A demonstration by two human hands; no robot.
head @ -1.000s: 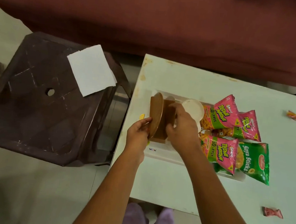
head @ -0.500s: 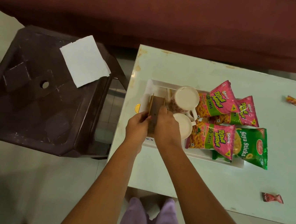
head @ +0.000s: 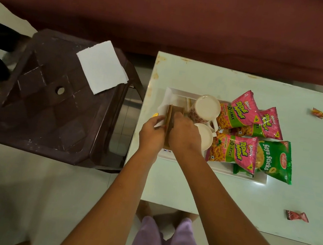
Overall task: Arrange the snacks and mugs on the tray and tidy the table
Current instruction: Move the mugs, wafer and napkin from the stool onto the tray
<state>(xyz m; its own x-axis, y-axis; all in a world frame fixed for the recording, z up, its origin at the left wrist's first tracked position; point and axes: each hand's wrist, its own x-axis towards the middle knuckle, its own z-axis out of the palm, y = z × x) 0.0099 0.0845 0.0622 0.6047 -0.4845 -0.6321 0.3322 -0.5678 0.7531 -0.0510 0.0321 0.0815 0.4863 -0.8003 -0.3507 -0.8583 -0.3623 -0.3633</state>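
A white tray (head: 238, 175) lies on the white table (head: 189, 187). At its left end stands a brown wooden holder (head: 176, 110) with thin brown round pieces set on edge. My left hand (head: 151, 134) and my right hand (head: 185, 134) both grip it from either side. Two white mugs sit beside it, one behind (head: 206, 108) and one in front (head: 205, 138). Pink Tedhe Medhe packets (head: 239, 110) (head: 268, 123) (head: 233, 150) and a green Soya Sticks packet (head: 274, 160) fill the tray's right half.
Two small candy wrappers lie loose on the table, one at the far right (head: 318, 113), one near the front edge (head: 296, 215). A brown plastic stool (head: 44, 110) with a white napkin (head: 101, 67) stands left of the table. A maroon sofa (head: 168, 13) runs behind.
The round brown piece that stood tilted out in my left hand is now pressed upright against the holder. Both hands have closed in on it; the mugs became visible.
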